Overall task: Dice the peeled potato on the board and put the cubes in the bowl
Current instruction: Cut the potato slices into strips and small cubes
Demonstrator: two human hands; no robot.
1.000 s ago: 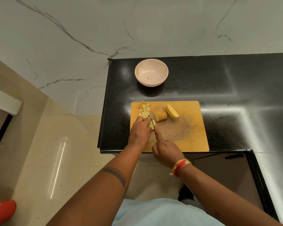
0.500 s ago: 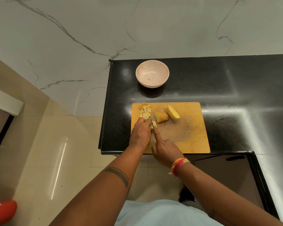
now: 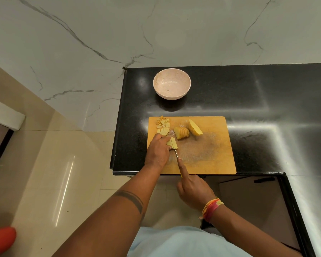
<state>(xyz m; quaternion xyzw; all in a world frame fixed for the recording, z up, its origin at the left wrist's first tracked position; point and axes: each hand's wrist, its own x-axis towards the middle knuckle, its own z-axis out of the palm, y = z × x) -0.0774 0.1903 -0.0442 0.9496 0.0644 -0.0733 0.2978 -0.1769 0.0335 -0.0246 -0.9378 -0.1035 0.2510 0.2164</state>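
On the cutting board [image 3: 211, 160], the left hand [image 3: 157, 153] pinches a stack of potato strips [image 3: 172, 142] while the right hand [image 3: 193, 190] grips the knife [image 3: 176, 153], blade at the strips, with cut cubes [image 3: 163, 126], a sliced half [image 3: 182, 133] and an uncut half [image 3: 195, 127] beyond, near the bowl [image 3: 171, 83].

The bowl [image 3: 171, 83] stands on the counter [image 3: 248, 93] behind the board [image 3: 211, 156], cubes [image 3: 163, 125] at the board's far-left corner.

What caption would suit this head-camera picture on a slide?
Left hand steadies potato strips on the cutting board while the right hand draws a knife through them; bowl waits.
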